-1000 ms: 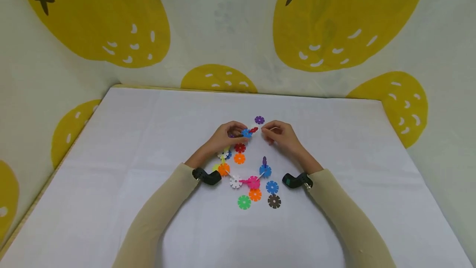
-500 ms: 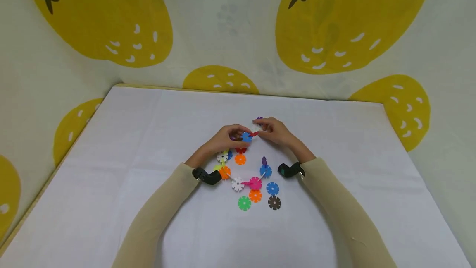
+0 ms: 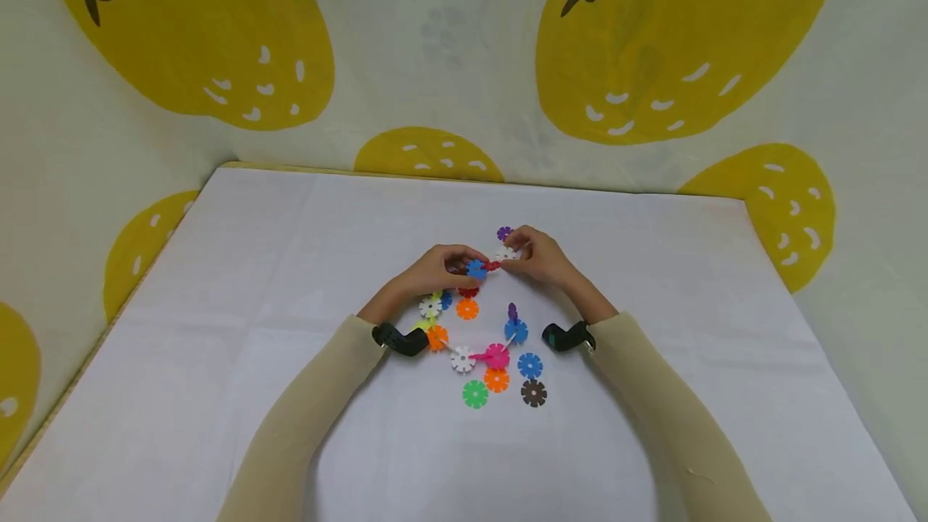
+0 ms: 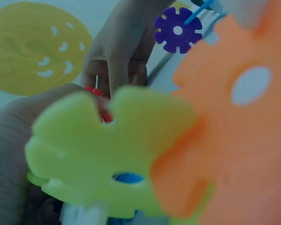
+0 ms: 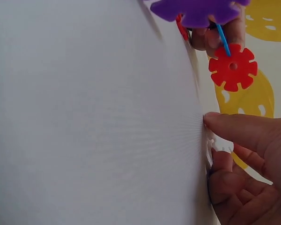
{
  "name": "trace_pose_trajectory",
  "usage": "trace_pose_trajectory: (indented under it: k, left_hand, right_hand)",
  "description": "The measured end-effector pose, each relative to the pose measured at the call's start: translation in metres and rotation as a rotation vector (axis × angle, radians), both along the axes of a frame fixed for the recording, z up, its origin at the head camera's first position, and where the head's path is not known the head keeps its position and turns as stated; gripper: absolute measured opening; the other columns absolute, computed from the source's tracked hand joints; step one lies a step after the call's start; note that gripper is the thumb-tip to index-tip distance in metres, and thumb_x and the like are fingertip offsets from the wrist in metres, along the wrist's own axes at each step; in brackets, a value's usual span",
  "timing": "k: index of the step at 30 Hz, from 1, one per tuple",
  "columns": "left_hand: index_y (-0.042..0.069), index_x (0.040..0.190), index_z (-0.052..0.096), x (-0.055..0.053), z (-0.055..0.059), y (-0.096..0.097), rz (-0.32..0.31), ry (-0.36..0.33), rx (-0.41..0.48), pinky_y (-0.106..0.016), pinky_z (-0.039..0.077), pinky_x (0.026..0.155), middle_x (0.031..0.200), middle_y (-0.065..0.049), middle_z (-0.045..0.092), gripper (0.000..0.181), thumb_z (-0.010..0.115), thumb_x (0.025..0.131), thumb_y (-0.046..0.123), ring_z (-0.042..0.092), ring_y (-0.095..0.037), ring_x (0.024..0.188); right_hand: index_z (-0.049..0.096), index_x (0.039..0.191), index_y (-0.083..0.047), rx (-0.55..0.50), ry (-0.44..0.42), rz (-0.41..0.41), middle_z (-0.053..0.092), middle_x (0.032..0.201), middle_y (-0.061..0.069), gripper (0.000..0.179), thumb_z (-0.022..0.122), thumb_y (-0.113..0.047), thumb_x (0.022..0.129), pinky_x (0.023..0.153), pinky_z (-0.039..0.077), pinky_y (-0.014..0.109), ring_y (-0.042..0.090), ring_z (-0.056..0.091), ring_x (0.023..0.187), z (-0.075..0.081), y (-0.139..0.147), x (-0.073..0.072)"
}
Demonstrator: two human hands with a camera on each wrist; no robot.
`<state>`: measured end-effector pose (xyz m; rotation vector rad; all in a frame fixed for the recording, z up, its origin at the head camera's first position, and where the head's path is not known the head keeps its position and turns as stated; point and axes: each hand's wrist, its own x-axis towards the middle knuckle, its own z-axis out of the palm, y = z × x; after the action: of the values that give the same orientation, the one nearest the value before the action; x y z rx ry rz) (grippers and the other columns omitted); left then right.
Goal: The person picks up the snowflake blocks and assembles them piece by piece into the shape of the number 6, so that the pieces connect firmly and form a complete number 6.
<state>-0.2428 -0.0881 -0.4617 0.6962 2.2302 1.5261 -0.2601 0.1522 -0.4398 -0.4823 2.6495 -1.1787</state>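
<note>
In the head view my left hand (image 3: pixel 444 268) holds a blue notched interlocking disc (image 3: pixel 476 268) between thumb and fingers. A red disc (image 5: pixel 232 68) is slotted edge-on into that blue one and points toward the right hand. My right hand (image 3: pixel 535 254) has thumb and forefinger about a white disc (image 3: pixel 505 254), just right of the red one. A curved chain of joined discs lies below the hands, including an orange disc (image 3: pixel 437 338), a pink disc (image 3: pixel 496 357) and a blue disc (image 3: pixel 516 332) topped by an upright purple disc (image 4: pixel 178 30). A yellow-green disc (image 4: pixel 107 154) looms in the left wrist view.
Loose discs lie on the white table (image 3: pixel 623 441): a green one (image 3: pixel 475 395), a brown one (image 3: pixel 534 393) and an orange one (image 3: pixel 467 308). Another purple disc (image 3: pixel 503 233) lies beyond the right hand. A patterned cloth (image 3: pixel 435 87) rises behind the table.
My right hand has moved left and closed in on the white disc beside the red one. My left hand keeps its hold on the blue disc, slightly lower than before.
</note>
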Motion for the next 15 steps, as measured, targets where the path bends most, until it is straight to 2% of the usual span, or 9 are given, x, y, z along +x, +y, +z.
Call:
trace_pose_trajectory:
  k: [4, 11, 15]
  left_hand:
    - [0.007, 0.123, 0.066, 0.000, 0.000, 0.000, 0.003, 0.000, -0.012, -0.024, 0.046, 0.076, 0.100, -0.006, 0.063, 0.040, 0.076, 0.085, 0.015, 0.052, -0.018, 0.085]
    - [0.008, 0.123, 0.066, 0.001, 0.002, 0.001, 0.020, 0.000, -0.025, -0.024, 0.046, 0.075, 0.100, -0.007, 0.063, 0.038, 0.075, 0.086, 0.017, 0.052, -0.019, 0.085]
    - [0.009, 0.125, 0.065, 0.003, 0.002, 0.001, 0.011, -0.007, -0.044, -0.024, 0.046, 0.078, 0.111, -0.007, 0.065, 0.040, 0.074, 0.088, 0.018, 0.052, -0.019, 0.090]
  right_hand:
    - [0.059, 0.109, 0.002, -0.069, -0.041, -0.018, 0.063, 0.101, 0.019, 0.026, 0.070, -0.011, 0.090, 0.068, 0.048, 0.019, 0.020, 0.056, 0.078, 0.000, 0.003, 0.005]
    - [0.060, 0.119, 0.004, -0.243, -0.174, -0.021, 0.065, 0.091, 0.019, 0.028, 0.062, -0.012, 0.096, 0.058, 0.050, 0.021, 0.016, 0.058, 0.062, -0.002, 0.008, 0.017]
    - [0.060, 0.122, 0.002, -0.321, -0.245, -0.092, 0.063, 0.087, 0.011, 0.031, 0.062, -0.016, 0.097, 0.058, 0.049, 0.019, 0.013, 0.057, 0.062, -0.005, 0.010, 0.024]
